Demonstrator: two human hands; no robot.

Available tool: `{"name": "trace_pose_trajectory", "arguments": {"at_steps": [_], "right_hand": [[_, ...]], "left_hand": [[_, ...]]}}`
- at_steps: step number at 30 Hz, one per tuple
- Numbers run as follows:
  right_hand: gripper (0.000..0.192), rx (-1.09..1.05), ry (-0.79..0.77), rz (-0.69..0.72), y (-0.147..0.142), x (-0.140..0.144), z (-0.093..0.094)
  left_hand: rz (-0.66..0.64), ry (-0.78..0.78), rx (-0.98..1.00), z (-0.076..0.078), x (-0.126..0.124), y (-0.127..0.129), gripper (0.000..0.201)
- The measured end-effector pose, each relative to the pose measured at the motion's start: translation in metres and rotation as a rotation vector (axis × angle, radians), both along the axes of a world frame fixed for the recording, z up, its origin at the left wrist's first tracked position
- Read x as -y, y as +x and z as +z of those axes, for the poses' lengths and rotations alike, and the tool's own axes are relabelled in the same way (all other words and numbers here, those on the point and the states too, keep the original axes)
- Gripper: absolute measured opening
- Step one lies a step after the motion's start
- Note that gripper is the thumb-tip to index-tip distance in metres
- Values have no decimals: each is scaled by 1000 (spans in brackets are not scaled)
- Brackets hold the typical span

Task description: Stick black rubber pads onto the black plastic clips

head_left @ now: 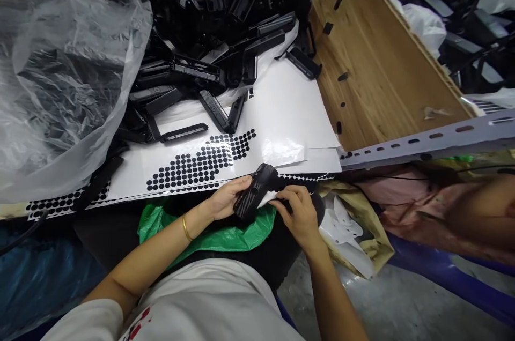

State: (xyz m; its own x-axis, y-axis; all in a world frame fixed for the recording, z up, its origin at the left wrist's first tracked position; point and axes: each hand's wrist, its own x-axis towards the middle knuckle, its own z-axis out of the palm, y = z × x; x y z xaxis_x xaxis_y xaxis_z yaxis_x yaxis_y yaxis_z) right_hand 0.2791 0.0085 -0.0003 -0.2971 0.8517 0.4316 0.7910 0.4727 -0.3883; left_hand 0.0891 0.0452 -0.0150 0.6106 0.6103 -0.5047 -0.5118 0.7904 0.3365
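At the table's front edge, my left hand (228, 199) is closed around a black plastic part (255, 191) with a ribbed, carbon-like surface, held tilted. My right hand (296, 211) pinches a small white strip (267, 199) at that part's right side; whether the strip is stuck to it I cannot tell. Just beyond my hands lies a white sheet (132, 180) bearing rows of round black stickers (193, 167). Similar black parts (217, 110) lie on the far end of the sheets, some of them on a heap.
Clear plastic bagging (76, 73) covers the left side. A wooden divider (378, 62) stands at the right, with more parts (466, 41) beyond it. Below the edge are a green bag (237, 236) and a brown bag (378, 242) holding white scraps. Another person's arm (478, 212) shows at right.
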Motion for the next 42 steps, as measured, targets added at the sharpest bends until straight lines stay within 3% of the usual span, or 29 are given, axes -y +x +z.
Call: {"name": "trace_pose_trajectory", "arguments": {"at_steps": [6,14,19,24,29,35,42], "right_hand": [[12,-67,129,-143,-6,4,-6],[13,-124,166,-146,-8,-3,-9],[12,-302,-79,-77,-15,-6,-10],[13,-614,-543,19,-18,-12,9],[22,-906,-850,-41,-49,-28,24],[22,-838,-967,-53,-86,-49,34],[17,-690,-931,-48,-93,-55,36]], "left_hand": [[58,-52,-39,1,-7,9,7],[143,-44,-54,7,-15,15,12],[94,28,-54,7,-9,-4,6],[-35,144,-242,18,2,-44,22],[55,206,-392,28,11,-61,26],[79,236,-334,25,14,-61,33],[73,205,-315,26,17,-68,33]]}}
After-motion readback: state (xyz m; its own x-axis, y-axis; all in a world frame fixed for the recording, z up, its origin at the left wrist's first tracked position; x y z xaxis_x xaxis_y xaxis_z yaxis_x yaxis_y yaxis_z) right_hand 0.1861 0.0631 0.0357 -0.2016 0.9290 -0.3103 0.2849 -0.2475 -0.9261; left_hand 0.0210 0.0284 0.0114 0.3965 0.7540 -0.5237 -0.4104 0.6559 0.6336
